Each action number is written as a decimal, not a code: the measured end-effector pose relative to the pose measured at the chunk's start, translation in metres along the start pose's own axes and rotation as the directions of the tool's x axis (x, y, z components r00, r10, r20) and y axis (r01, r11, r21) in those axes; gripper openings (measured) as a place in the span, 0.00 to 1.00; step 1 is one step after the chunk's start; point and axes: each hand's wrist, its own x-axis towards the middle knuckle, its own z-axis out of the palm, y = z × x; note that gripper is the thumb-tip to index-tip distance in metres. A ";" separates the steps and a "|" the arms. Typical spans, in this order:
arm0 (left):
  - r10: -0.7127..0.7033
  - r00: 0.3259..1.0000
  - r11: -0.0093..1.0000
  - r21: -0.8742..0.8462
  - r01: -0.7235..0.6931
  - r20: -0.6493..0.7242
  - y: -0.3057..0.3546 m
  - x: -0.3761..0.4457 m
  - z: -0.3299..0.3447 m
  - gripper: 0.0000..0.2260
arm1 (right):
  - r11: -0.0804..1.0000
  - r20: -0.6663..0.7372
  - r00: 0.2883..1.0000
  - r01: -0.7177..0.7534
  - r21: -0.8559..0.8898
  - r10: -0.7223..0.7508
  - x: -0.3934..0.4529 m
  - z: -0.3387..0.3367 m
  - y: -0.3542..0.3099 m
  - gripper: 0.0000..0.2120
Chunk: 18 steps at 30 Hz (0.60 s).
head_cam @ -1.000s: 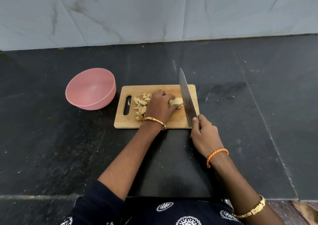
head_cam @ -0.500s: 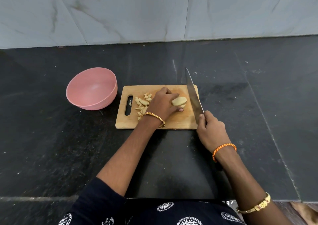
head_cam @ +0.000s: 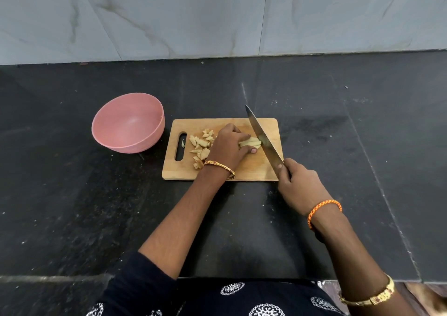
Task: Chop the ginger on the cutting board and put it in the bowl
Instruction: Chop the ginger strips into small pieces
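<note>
Your knife [head_cam: 263, 138] has swung back in against the ginger [head_cam: 251, 143] on the cutting board [head_cam: 244, 169], left hand [head_cam: 228, 147] fingers pinning it, right hand [head_cam: 298, 186] fingers wrapped round the handle; chopping goes on, chopped bits [head_cam: 202, 146] piled beside, bowl [head_cam: 128, 122] on the counter [head_cam: 72, 194] still empty

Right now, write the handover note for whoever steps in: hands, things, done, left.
Left hand: pins the uncut ginger to the board.
Right hand: grip shut on the knife, blade angled at the ginger's right end.
Cut pieces lie on the board's left part, by the handle slot.
Bowl: left of the board, nothing in it.
Done: part of the chopping.
Left: chop the rest, move all pieces into the bowl.
</note>
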 end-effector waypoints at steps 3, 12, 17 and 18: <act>-0.032 0.999 0.999 -0.035 0.032 -0.005 0.000 0.000 -0.001 0.18 | 0.998 -0.073 0.997 0.014 0.060 -0.010 -0.006 0.008 -0.002 0.13; -0.082 0.996 0.995 -0.062 0.081 -0.022 0.004 0.000 -0.002 0.17 | 0.988 -0.158 0.986 0.081 0.132 -0.060 -0.005 0.011 -0.015 0.13; -0.084 0.996 0.994 -0.068 0.083 -0.021 0.005 0.000 -0.003 0.16 | 0.998 -0.096 0.995 0.019 0.060 -0.013 0.005 0.021 -0.013 0.11; -0.086 0.996 0.994 -0.074 0.084 -0.023 0.006 0.000 -0.004 0.16 | 0.999 -0.085 0.996 0.011 0.048 -0.007 0.006 0.022 -0.014 0.11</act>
